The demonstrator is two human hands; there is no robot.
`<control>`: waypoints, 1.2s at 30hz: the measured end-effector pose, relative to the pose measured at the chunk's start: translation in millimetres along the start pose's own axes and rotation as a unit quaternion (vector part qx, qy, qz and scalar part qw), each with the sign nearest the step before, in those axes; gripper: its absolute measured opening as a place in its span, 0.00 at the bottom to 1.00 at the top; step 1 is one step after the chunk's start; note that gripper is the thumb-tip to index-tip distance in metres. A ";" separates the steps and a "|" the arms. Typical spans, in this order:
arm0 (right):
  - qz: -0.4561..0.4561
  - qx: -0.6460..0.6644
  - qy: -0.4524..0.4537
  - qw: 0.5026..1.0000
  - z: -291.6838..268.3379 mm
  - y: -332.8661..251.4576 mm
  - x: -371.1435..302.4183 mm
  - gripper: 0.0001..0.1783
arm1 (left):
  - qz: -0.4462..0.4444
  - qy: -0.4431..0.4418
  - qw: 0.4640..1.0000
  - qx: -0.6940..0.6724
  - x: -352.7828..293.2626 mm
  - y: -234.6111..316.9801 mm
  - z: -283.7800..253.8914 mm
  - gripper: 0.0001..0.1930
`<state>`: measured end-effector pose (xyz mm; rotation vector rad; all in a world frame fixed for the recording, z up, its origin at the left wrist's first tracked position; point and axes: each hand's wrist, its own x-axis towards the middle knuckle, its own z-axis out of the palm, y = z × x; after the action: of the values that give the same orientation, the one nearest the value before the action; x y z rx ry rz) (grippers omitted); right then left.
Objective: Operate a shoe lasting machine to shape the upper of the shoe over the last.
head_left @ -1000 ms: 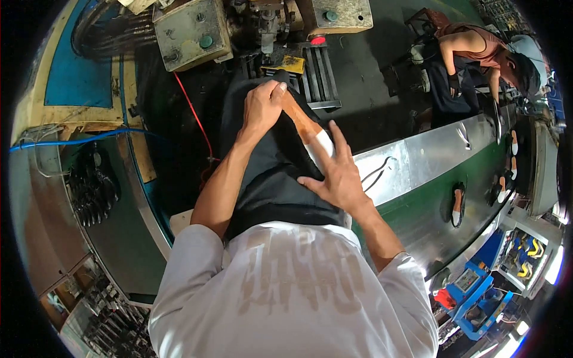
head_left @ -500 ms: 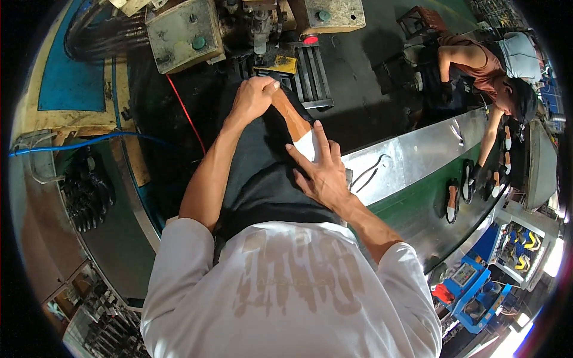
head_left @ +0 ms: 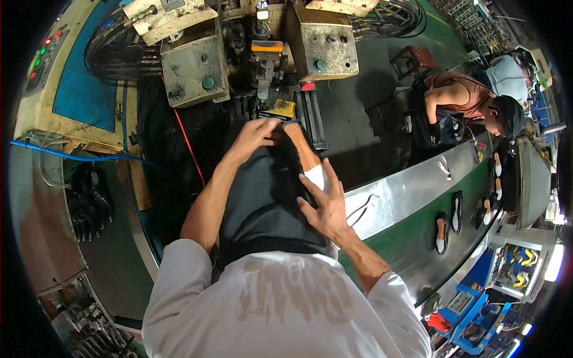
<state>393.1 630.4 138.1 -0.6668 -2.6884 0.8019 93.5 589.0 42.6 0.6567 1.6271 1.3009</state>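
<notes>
Sole side up over my dark apron (head_left: 253, 203) lies a black shoe with a brown and white insole (head_left: 302, 149), its heel end pointing away from me. Spread fingers of my right hand (head_left: 327, 209) straddle the white front part and grip it from above. At the heel end my left hand (head_left: 255, 141) has its fingers curled in close to the shoe's dark left edge. Whether those fingertips hold that edge is hidden. Most of the shoe's black upper merges with the apron.
Ahead stands a grimy machine (head_left: 262, 71) with control boxes. At the right a metal ledge (head_left: 412, 179) borders a green conveyor belt (head_left: 397, 235) carrying several shoes (head_left: 441, 232). A co-worker (head_left: 456, 98) bends beyond the ledge. A red cable (head_left: 186, 143) hangs at the left.
My left hand has shifted off the top of the heel toward its left side. My right hand stays on the front part. The co-worker's arm has drawn back from the belt. The view has tilted up.
</notes>
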 end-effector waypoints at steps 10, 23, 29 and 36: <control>-0.106 -0.081 0.167 0.977 -74.3 -42.2 205.7 0.36 | 0.005 0.056 0.921 0.385 115.8 -60.7 -8.9 0.29; -0.109 -0.059 0.195 0.973 10.2 -26.9 399.3 0.36 | 0.130 0.255 0.855 0.432 46.0 -85.1 -54.9 0.19; -0.065 -0.079 0.120 0.988 13.9 -42.1 396.7 0.41 | 0.063 0.217 0.865 0.447 47.4 -81.7 -58.4 0.16; -0.146 -0.108 0.193 0.964 41.8 -38.9 381.1 0.47 | 0.063 0.218 0.860 0.457 49.8 -72.0 -45.7 0.14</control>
<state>35.7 771.4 168.7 -0.4023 -2.4458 0.2717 40.9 588.6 -40.9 1.0856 2.6476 0.7112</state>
